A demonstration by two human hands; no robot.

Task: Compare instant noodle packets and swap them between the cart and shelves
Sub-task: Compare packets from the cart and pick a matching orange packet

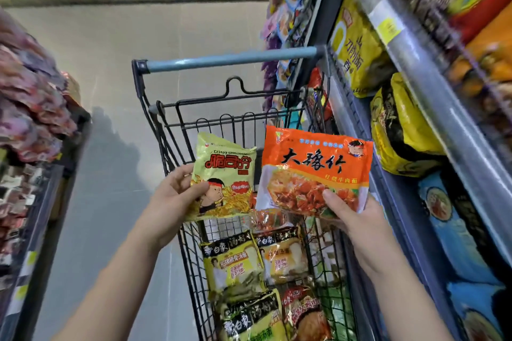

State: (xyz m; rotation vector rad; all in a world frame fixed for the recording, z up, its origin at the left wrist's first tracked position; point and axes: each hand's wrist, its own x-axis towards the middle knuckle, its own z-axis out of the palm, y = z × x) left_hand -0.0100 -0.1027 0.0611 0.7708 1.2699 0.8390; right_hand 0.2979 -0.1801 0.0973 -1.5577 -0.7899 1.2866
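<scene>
My left hand (173,198) grips a pale yellow noodle packet (227,171) with a cartoon boy on it, thumb across its lower left. Beside it, my right hand (350,217) holds an orange noodle packet (315,163) with large black characters by its lower right corner. Both packets are held face up, side by side, above the black wire cart (191,257). Inside the cart lie several yellow-and-black noodle packets (232,266) and a red one (303,313).
The cart's blue handle bar (230,59) points away from me down the grey aisle floor. Shelves on the right hold yellow bags (357,47) and blue packs (460,232), close against the cart. A shelf of reddish packets (30,97) stands on the left.
</scene>
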